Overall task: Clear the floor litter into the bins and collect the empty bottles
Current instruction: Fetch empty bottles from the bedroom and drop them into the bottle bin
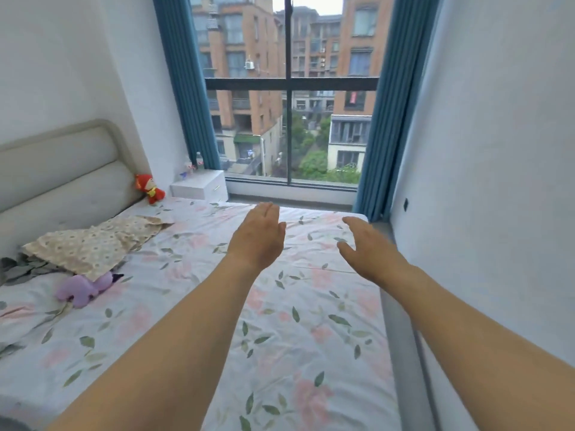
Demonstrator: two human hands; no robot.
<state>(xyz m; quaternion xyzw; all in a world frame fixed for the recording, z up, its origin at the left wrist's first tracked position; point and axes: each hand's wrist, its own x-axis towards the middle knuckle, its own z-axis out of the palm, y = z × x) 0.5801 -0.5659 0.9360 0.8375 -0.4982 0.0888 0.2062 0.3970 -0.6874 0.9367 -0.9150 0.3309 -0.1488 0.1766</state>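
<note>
A: What fills the view?

B: A bed (280,337) with a flowered sheet takes up most of it, running toward a tall window (291,88) with blue curtains (183,88) on both sides. A padded headboard (62,169) stands along the left wall.

A: And the hands?

B: Both arms reach forward over the sheet. The left hand (258,236) is held flat, fingers straight and close together, palm down, pointing toward the window. It holds nothing. The right hand (367,247) is also open wide, fingers straight, thumb spread out to the side. It holds nothing either. I cannot tell whether either hand touches the sheet or hovers above it.

A: How do they sit against each other?

B: Apart, with a strip of sheet between them; the right one is near the bed's right edge.

A: What else lies on the bed?

B: A crumpled spotted cloth (96,244) at the left, a purple soft toy (85,289) just below it, and a small red doll (149,188) against the headboard.

A: Any bottles?

B: One, on the white nightstand (200,185) in the far left corner by the curtain: a clear bottle (199,161) standing upright, well apart from both hands. It is too small to tell whether it is empty.

A: And the floor litter or bins?

B: The floor is hidden behind the bed.
</note>
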